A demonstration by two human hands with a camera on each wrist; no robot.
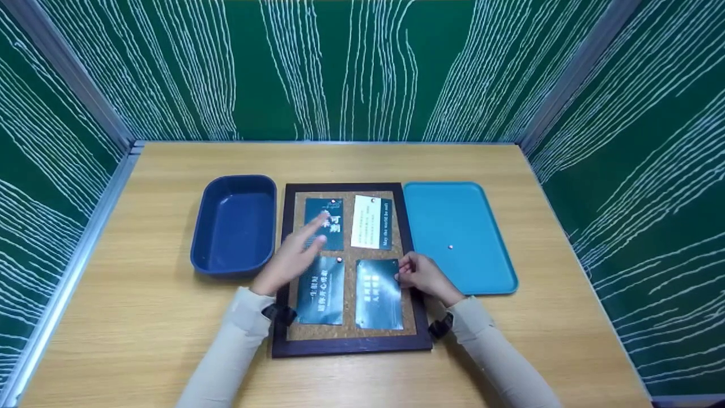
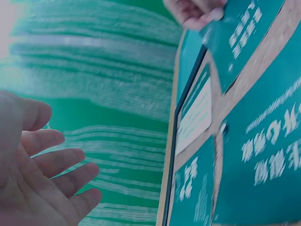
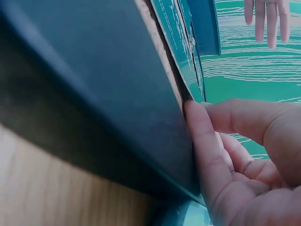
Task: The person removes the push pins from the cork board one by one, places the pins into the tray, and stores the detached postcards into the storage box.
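Observation:
My right hand point(image 1: 422, 275) pinches the right edge of a dark green card point(image 1: 378, 310) with white writing, between thumb and index finger; the right wrist view shows the same pinch. That card lies at the lower right of a cork board point(image 1: 351, 344) in a dark frame. My left hand point(image 1: 291, 258) hovers over the board's left side with fingers spread and nothing held, as the left wrist view also shows. Under it are a lower left green card point(image 1: 317, 309) and an upper left green card point(image 1: 316, 207). A white-and-green card point(image 1: 368, 224) sits at the upper right.
A deep blue bin point(image 1: 235, 226) stands left of the board. On the right, a flat turquoise tray point(image 1: 461, 215) bears one small pushpin point(image 1: 450, 247). More pins show at the tops of other cards. Green panels point(image 1: 385, 68) with white lines enclose the wooden table point(image 1: 141, 238).

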